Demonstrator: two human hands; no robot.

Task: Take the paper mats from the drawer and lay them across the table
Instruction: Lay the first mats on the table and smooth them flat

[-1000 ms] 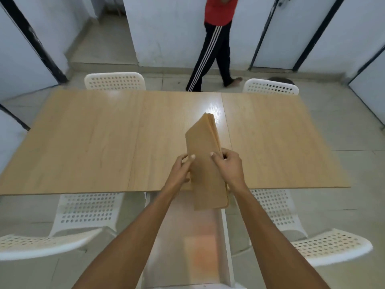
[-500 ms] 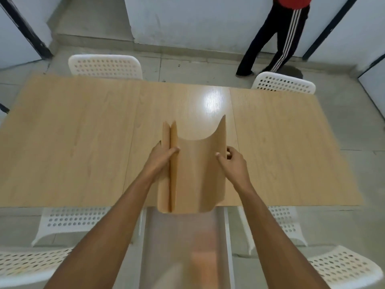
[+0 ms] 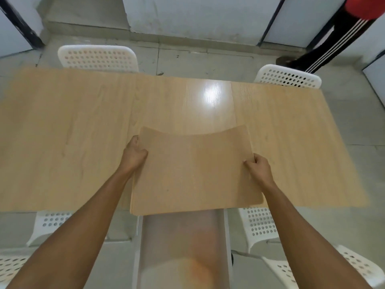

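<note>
A stack of brown paper mats (image 3: 193, 170) hangs flat and slightly sagging over the near edge of the light wooden table (image 3: 68, 138). My left hand (image 3: 133, 153) grips its left edge and my right hand (image 3: 257, 166) pinches its right edge. The stack's near edge shows several layers. Below it, the white drawer (image 3: 183, 243) stands pulled out toward me; its inside looks blurred.
White perforated chairs stand at the far side (image 3: 98, 58) (image 3: 287, 77) and near side (image 3: 258, 226) (image 3: 50, 224) of the table. A person in black striped trousers (image 3: 331, 44) stands at the far right by the wall.
The mats went from an upright folded bundle to opened out flat, my hands spreading apart to its two sides. The other person has walked to the right.
</note>
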